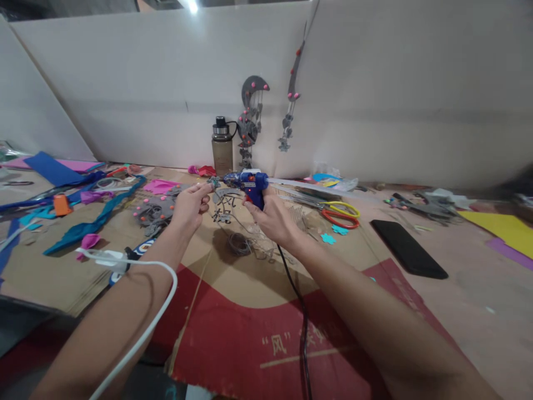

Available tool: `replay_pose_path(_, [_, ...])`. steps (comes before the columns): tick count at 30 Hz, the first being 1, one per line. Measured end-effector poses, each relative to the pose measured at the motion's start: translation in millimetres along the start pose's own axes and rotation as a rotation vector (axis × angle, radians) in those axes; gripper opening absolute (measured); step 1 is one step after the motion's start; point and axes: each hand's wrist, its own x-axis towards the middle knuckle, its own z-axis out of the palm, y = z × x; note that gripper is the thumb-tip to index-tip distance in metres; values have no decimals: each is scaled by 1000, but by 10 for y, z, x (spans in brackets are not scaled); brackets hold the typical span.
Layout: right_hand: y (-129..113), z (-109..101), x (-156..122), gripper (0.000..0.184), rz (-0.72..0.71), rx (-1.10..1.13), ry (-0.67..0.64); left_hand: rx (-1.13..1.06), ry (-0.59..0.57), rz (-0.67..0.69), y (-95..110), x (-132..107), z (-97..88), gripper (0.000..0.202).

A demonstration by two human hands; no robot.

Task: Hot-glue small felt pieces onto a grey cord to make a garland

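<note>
My right hand (272, 216) is wrapped round the handle of a blue hot glue gun (254, 186), with a long clear glue stick (308, 186) poking out of its back. The gun's nozzle points left, close to the fingertips of my left hand (192, 205). Those fingers pinch a small piece at the end of a string of dark grey cutouts (222, 215), which dangles between my hands. Whether the nozzle touches the piece I cannot tell. Below the hands, a coil of thin cord (239, 243) lies on the cardboard (233, 283).
A black phone (408, 248) lies at right, near scissors (339, 214) with red and yellow handles. A bottle (222, 147) stands by the wall beside hanging grey moon ornaments (249, 130). Coloured felt scraps (97, 216) cover the left. A black cord (297, 294) trails down from the gun.
</note>
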Motion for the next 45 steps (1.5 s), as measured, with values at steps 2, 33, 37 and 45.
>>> replay_pose_path(2, [8,21,-5,24,-15,-12,-9,14,4,5,10,-17,15,25])
replay_pose_path(33, [-11,135,-33,31,-18,-119,8,61,43,61,15,-91,106,18])
replay_pose_path(37, [-1,141,-28,31,-21,-124,19,67,38,60,15,-94,112,17])
replay_pose_path(45, [-28,118,-30,30,2,-37,20,47,26,70,-11,-39,51,21])
